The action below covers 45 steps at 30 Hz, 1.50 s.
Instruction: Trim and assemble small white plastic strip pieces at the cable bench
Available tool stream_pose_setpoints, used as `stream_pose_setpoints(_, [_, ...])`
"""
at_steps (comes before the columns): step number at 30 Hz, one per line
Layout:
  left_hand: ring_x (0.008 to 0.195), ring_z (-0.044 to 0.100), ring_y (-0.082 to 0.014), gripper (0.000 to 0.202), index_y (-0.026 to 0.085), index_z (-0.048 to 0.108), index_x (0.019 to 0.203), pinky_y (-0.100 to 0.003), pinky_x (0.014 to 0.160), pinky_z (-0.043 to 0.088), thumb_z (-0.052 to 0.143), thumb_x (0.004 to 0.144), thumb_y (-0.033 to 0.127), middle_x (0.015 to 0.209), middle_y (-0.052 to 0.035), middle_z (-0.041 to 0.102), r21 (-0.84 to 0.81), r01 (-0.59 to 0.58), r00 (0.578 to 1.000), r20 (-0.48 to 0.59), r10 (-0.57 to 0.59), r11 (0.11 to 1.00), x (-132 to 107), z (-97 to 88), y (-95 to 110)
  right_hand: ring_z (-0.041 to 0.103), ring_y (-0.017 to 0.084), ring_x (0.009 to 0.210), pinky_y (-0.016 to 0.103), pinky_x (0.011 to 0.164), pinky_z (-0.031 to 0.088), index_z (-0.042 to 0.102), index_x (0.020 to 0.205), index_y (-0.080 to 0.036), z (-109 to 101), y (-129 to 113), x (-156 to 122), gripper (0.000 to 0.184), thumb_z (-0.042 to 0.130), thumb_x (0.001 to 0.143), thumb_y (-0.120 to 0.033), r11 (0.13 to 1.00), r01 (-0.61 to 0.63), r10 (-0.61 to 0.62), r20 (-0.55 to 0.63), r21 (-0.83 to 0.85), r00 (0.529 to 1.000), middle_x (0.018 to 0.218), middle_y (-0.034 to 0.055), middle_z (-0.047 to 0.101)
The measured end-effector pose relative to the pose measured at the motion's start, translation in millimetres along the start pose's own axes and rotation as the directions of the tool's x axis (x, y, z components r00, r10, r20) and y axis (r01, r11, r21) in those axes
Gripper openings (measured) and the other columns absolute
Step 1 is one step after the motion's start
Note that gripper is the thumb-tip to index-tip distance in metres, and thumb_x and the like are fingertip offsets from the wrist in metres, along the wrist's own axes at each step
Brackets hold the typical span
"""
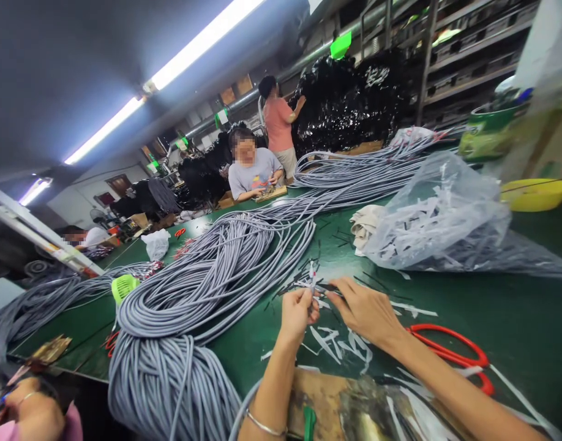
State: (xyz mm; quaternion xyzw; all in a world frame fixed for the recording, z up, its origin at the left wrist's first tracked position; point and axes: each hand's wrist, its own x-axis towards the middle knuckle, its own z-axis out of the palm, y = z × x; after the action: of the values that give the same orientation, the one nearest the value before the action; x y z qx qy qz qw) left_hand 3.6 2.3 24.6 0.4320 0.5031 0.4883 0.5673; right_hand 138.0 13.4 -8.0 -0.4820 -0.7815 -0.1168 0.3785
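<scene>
Keeping the thin grey cable end with its stripped coloured wires (312,277) steady near the near edge of the green work table (515,318) looks wise, as the left hand (295,312) pinches it shut-fisted while the right hand (366,309), half curled, touches it.

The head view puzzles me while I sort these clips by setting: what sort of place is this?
Most likely a cable-assembly workshop. Big bundles of grey cable cover a long green worktable, other people sit working along it, and the left hand pinches a stripped cable end near red scissors.
</scene>
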Motion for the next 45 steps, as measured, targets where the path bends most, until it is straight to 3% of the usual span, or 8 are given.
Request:
stream_pose_setpoints(9, [0.03,0.034,-0.0035,0.043,0.011,0.055,0.059,-0.016,0.033,0.013,0.071,0.056,0.051,0.042,0.0039,0.046,-0.012,0.038,0.999,0.02,-0.037,0.999,-1.1,0.1,-1.2,0.053,0.013,0.05,0.027,0.047,0.025,0.065,0.078,-0.019,-4.4,-0.5,-0.6,0.056,0.018,0.094,-0.044,0.992,-0.044,0.041,0.026,0.117,0.999,0.066,0.0057,0.064])
stream_pose_setpoints(14, [0.032,0.036,-0.0035,0.041,0.011,0.059,0.061,-0.017,0.033,0.018,0.072,0.055,0.049,0.044,0.0024,0.05,0.003,0.012,1.0,0.009,-0.012,1.0,-1.4,0.3,-1.0,0.053,0.014,0.051,0.025,0.047,0.029,0.064,0.067,-0.021,-8.5,-1.4,3.4,0.051,0.028,0.089,-0.051,0.887,-0.233,0.209,0.104,0.398,0.972,0.062,0.0044,0.065])
stream_pose_setpoints(19, [0.038,0.045,-0.0065,0.038,0.01,0.061,0.059,-0.018,0.036,0.03,0.078,0.044,0.041,0.049,0.0004,0.056,0.03,-0.043,0.999,-0.014,0.043,0.999,-1.7,3.1,-4.5,0.048,0.012,0.044,0.022,0.044,0.034,0.061,0.061,-0.02,-13.4,-4.7,12.3,0.055,0.031,0.084,-0.06,0.802,-0.323,0.298,0.131,0.503,0.945,0.05,0.0,0.058])
stream_pose_setpoints(24, [0.036,0.039,-0.0053,0.036,0.01,0.064,0.059,-0.017,0.036,0.027,0.082,0.041,0.036,0.04,0.0042,0.049,0.056,-0.043,0.998,-0.037,0.045,0.997,-1.7,6.1,-7.1,0.04,0.011,0.041,0.023,0.041,0.03,0.049,0.044,-0.019,-17.7,-8.7,15.1,0.057,0.039,0.078,-0.064,0.729,-0.402,0.387,0.151,0.555,0.91,0.039,-0.0011,0.046])
stream_pose_setpoints(28, [0.034,0.031,-0.0025,0.056,0.007,0.069,0.085,-0.017,0.037,0.021,0.081,0.044,0.044,0.039,0.0082,0.041,0.049,-0.037,0.999,-0.034,0.039,0.998,-4.4,8.9,-3.0,0.042,0.012,0.039,0.023,0.039,0.031,0.051,0.042,-0.019,-19.8,-8.7,16.0,0.056,0.044,0.074,-0.064,0.657,-0.438,0.403,0.206,0.613,0.892,0.037,-0.0007,0.046])
stream_pose_setpoints(33, [0.037,0.023,0.0003,0.081,0.006,0.068,0.1,-0.018,0.037,0.014,0.081,0.035,0.052,0.049,0.0051,0.049,-0.042,-0.007,1.0,0.013,0.007,0.999,-6.9,10.8,-0.2,0.054,0.016,0.047,0.026,0.045,0.042,0.058,0.051,-0.018,-16.6,-9.3,16.1,0.048,0.045,0.072,-0.06,0.576,-0.438,0.368,0.26,0.69,0.893,0.048,0.0028,0.059])
stream_pose_setpoints(39, [0.035,0.021,0.0005,0.067,0.007,0.07,0.08,-0.017,0.035,0.009,0.078,0.038,0.06,0.042,0.0069,0.041,-0.103,-0.056,0.998,-0.03,0.053,0.993,-5.2,9.2,-1.4,0.056,0.018,0.05,0.027,0.049,0.044,0.057,0.052,-0.019,-12.0,-14.9,13.2,0.037,0.044,0.072,-0.047,0.534,-0.427,0.318,0.294,0.73,0.901,0.051,0.0035,0.06])
stream_pose_setpoints(45, [0.039,0.037,-0.0043,0.048,0.009,0.065,0.063,-0.014,0.032,0.018,0.078,0.045,0.052,0.046,0.0023,0.046,-0.189,-0.116,0.992,-0.07,0.104,0.975,-2.8,8.1,-4.5,0.051,0.015,0.046,0.026,0.047,0.039,0.06,0.052,-0.019,-17.6,-15.8,14.2,0.033,0.047,0.071,-0.042,0.529,-0.438,0.349,0.284,0.727,0.893,0.048,0.0011,0.059])
